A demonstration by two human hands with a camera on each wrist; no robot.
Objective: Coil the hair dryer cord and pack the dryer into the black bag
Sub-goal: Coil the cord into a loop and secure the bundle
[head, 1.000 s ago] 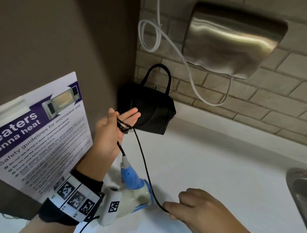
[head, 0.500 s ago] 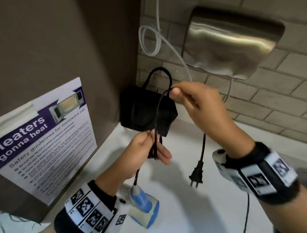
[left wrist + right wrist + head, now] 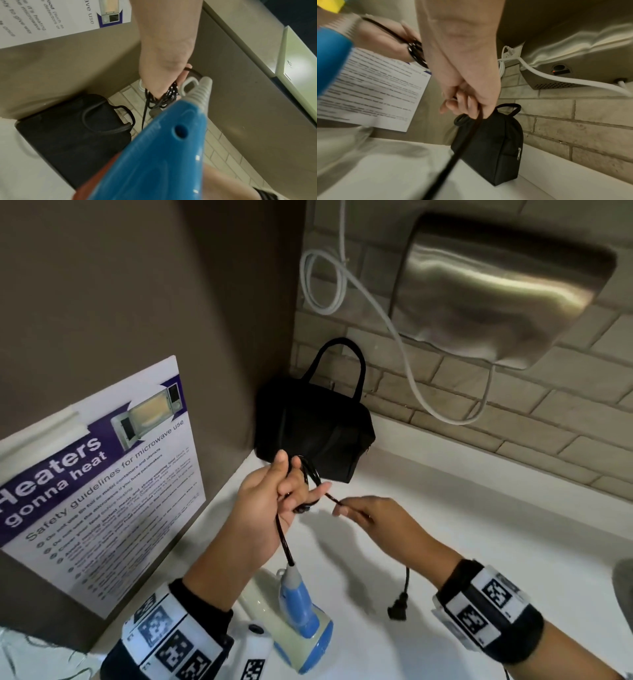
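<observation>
The left hand (image 3: 270, 501) holds cord (image 3: 310, 474) loops; the right hand (image 3: 368, 513) pinches it. Only the head view shows the plug (image 3: 399, 607).

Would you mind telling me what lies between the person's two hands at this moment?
In the head view, only a short taut stretch of the black cord bridges the gap, running from the coil on the left hand to the pinching right hand.

Place: you are in a shared break room or office kitchenette.
Poster: left of your fingers (image 3: 291, 484), a microwave safety notice (image 3: 102, 484) is taped to the brown panel.
Wall: beyond your fingers, a steel hand dryer (image 3: 496, 285) hangs on pale brick tile (image 3: 513, 422).
Bench: below your fingers, a white bench (image 3: 462, 525), with a sink edge (image 3: 623, 587) far right.
</observation>
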